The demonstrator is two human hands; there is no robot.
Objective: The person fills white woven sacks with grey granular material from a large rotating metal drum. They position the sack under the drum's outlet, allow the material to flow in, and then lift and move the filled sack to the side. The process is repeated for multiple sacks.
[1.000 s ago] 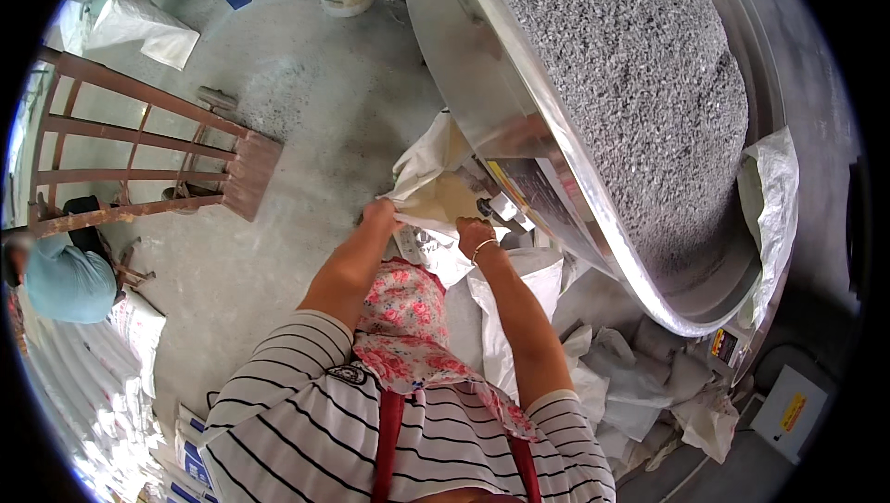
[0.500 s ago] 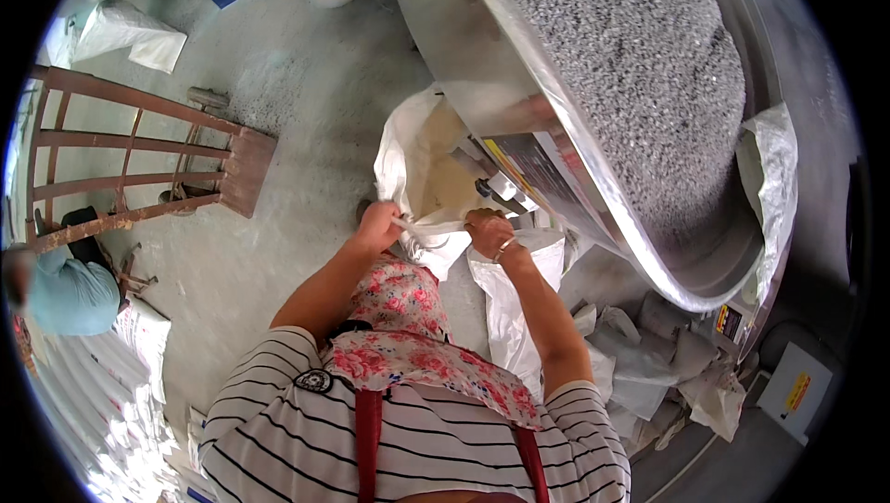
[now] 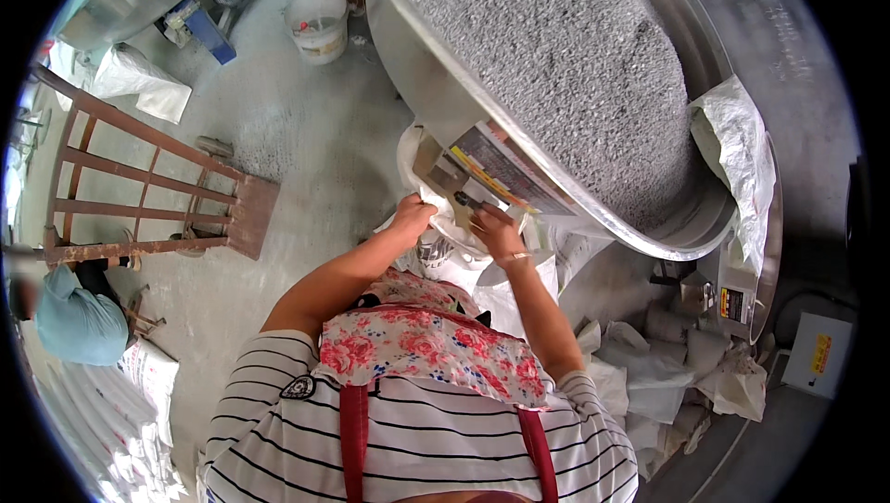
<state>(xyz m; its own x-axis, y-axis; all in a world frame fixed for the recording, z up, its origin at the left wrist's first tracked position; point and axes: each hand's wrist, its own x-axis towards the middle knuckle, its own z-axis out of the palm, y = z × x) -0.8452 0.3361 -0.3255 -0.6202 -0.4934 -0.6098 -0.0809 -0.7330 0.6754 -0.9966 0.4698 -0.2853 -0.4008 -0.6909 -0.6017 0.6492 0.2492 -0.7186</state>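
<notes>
Head view, looking down past my striped shirt and floral cloth: my left hand (image 3: 411, 217) is clenched on the rim of a white woven sack (image 3: 436, 243), pinching its mouth up against the underside of the big metal hopper (image 3: 408, 86). My right hand (image 3: 494, 229) grips the opposite side of the sack's mouth, fingers curled around the fabric just below the hopper's outlet chute (image 3: 464, 178), where a small dark handle shows; I cannot tell whether my fingers touch it. The sack hangs between my forearms, directly under the chute and above the concrete floor (image 3: 306, 141). The hopper is heaped with grey granules (image 3: 565, 58), and another white sack (image 3: 737, 151) is draped over its right rim. On the floor to my left stands a rusty metal hand truck (image 3: 148, 188), with a white bucket (image 3: 318, 25) beyond it near the hopper's far side. A person in a blue shirt (image 3: 69, 318) crouches at the left edge, beside stacked filled sacks (image 3: 111, 410).
</notes>
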